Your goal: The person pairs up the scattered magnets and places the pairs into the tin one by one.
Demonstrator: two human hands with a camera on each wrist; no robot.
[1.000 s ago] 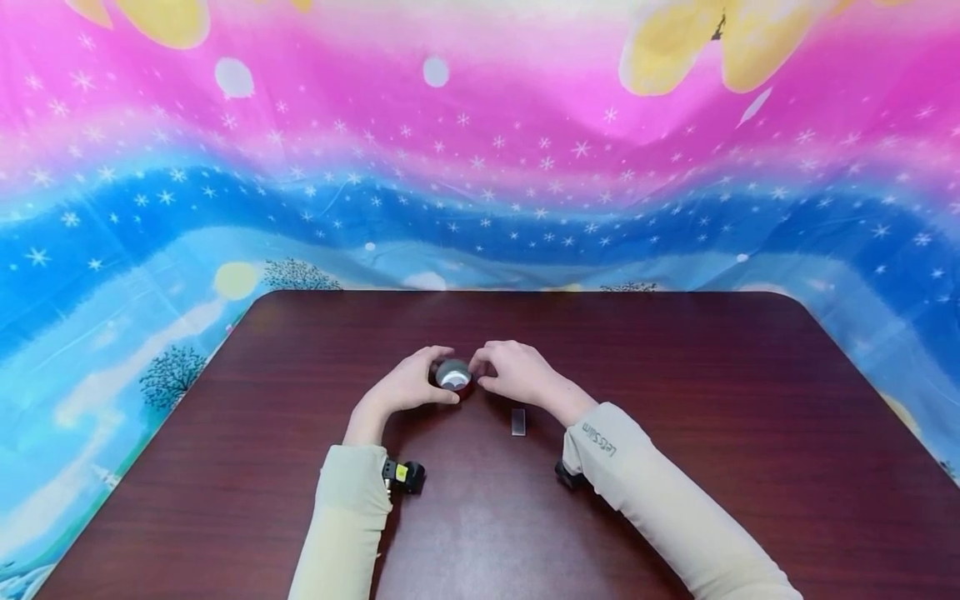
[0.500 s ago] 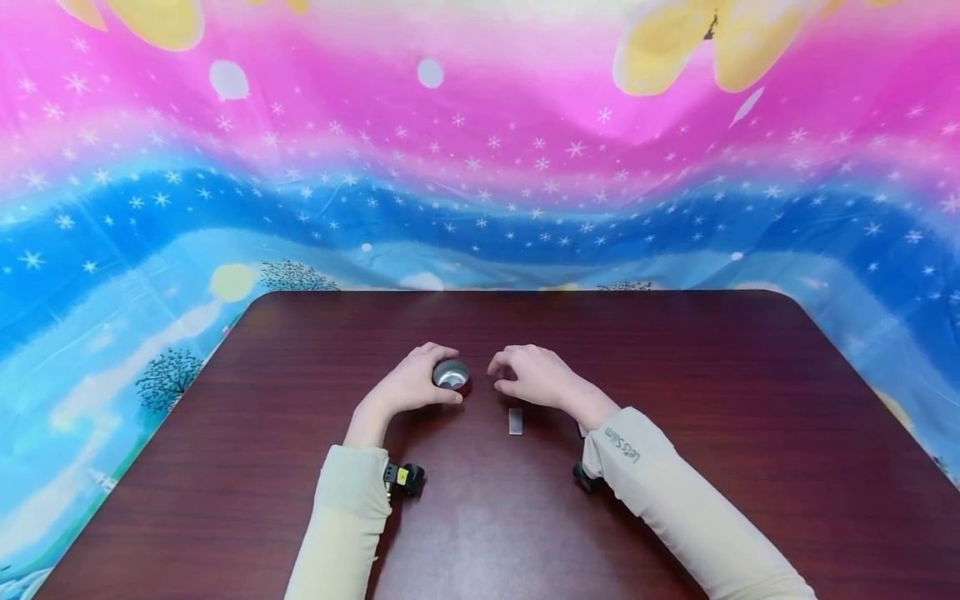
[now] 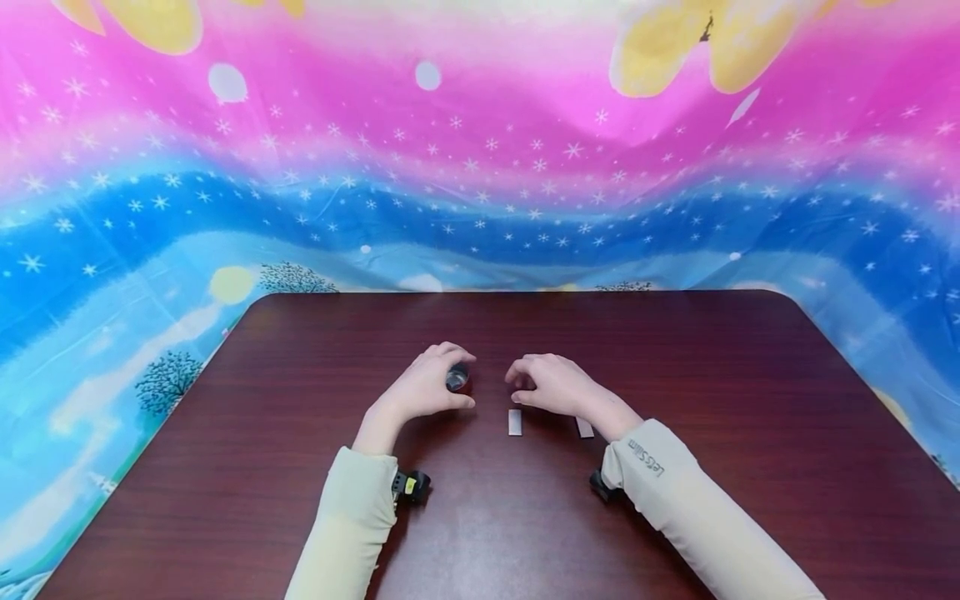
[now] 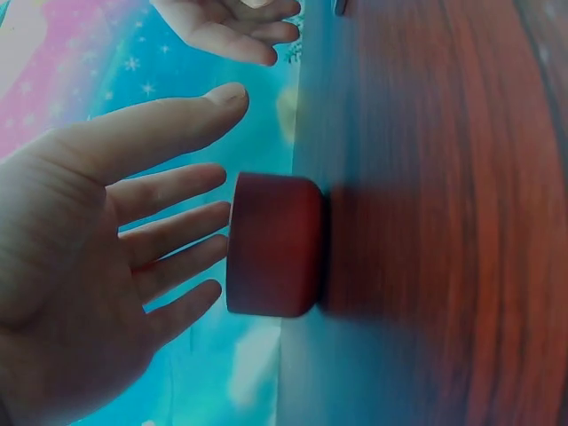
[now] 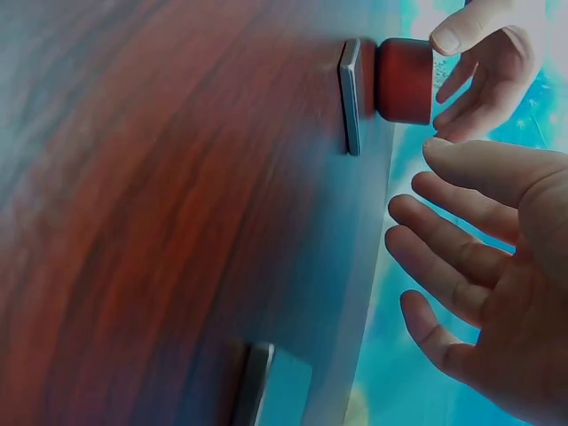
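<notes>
A short round red cup [image 3: 457,380] with a shiny silver inside stands upright on the table. My left hand [image 3: 429,385] hovers over and beside it with spread fingers; in the left wrist view, the fingertips reach right to the rim of the cup [image 4: 275,244], and the thumb is apart from it. To the right, my right hand [image 3: 557,385] is held above the table with loosely bent fingers and nothing between them. Below it lies a small flat silver rectangular piece [image 3: 514,422]. A second similar piece [image 3: 584,427] lies partly hidden under the right wrist.
The dark reddish wooden table [image 3: 480,517] has rounded far corners. Behind it hangs a pink and blue printed cloth [image 3: 480,183]. Each wrist wears a small black camera, one of them the left wrist camera [image 3: 412,486].
My right hand has moved right, away from the cup, and the second rectangular piece has come into view. My left hand has shifted slightly right over the cup, now covering more of it.
</notes>
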